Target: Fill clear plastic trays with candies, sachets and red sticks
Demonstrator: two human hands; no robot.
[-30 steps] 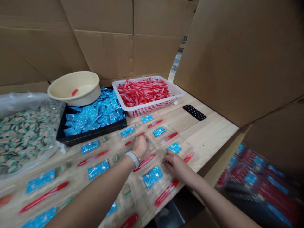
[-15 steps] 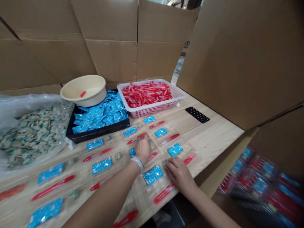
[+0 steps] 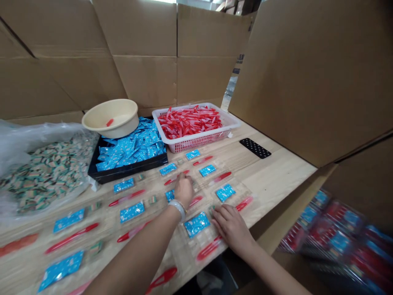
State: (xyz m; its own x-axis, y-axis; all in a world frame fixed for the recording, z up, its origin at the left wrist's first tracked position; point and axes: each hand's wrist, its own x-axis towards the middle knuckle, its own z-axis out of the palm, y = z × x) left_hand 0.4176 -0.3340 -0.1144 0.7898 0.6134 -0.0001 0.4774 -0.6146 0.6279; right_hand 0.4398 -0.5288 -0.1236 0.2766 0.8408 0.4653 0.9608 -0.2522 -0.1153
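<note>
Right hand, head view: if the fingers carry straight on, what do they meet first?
The small striped sachet just off the fingertips of the right hand. It looks almost touched, though depth is hard to judge from this view.

Basket (image 3: 196,143) of razors (image 3: 190,121) at back of table (image 3: 276,180), right of tray (image 3: 101,174) of sachets (image 3: 132,149); basin (image 3: 109,119) on tray's rear corner; bag (image 3: 43,176) of packets left of tray; blister packs (image 3: 196,224) in rows before both; cardboard panels (image 3: 144,82) behind table.

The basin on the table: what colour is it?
The basin is cream; the head view shows it best.
</note>
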